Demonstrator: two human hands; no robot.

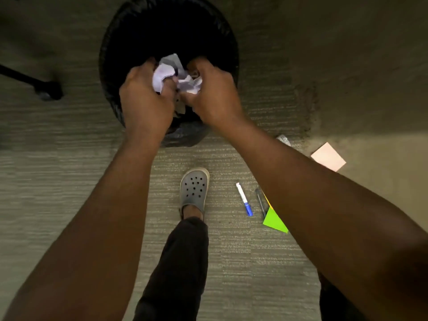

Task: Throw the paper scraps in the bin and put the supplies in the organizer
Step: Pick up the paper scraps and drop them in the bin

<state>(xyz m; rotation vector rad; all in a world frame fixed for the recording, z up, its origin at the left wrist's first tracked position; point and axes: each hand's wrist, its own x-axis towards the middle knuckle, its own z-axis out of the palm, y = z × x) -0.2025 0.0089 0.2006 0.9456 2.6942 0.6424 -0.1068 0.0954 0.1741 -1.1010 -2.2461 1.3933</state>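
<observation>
Both hands (pixel 148 98) round scraps (pixel 176 77) over bin (pixel 111 54)

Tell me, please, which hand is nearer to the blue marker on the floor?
Right. The right hand holds crumpled paper over the bin, up and slightly left of the marker; the left hand is farther left.

No text, label, brand, number or sign could be read anywhere. The marker (pixel 244 199) on the floor carried no legible print, the crumpled paper (pixel 176 76) showed no writing that could be made out, and the pink note (pixel 328 156) was blank.
</observation>
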